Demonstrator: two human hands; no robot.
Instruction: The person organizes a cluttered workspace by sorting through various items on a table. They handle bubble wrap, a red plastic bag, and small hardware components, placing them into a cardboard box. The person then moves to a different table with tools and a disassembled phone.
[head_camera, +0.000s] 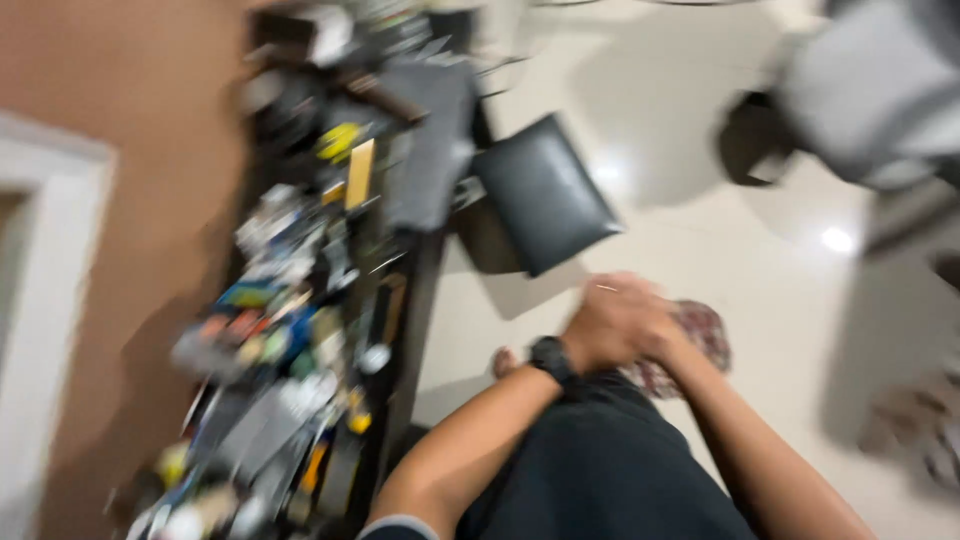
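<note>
The head view is badly smeared by motion, so fine detail is lost. Both forearms reach forward from the lower edge, over the lap in dark clothes, and meet in front of the knees. The left hand (610, 325) lies across and over the right hand (655, 335), the two pressed together in one blurred clump; a black watch (552, 358) sits on the left wrist. A thin pale sliver (606, 288) shows at the top of the left hand's knuckles, too small to tell what it is. Whether the fingers are curled tight, loose, or around something cannot be told. Just behind the hands lies a patterned reddish slipper (700, 330) on the pale tiled floor (780, 260). To the left stands a dark workbench (415, 300), crowded with small tools and parts, against a brown wall (150, 90). A black padded stool (545, 190) stands beside the bench, well apart from the hands.
</note>
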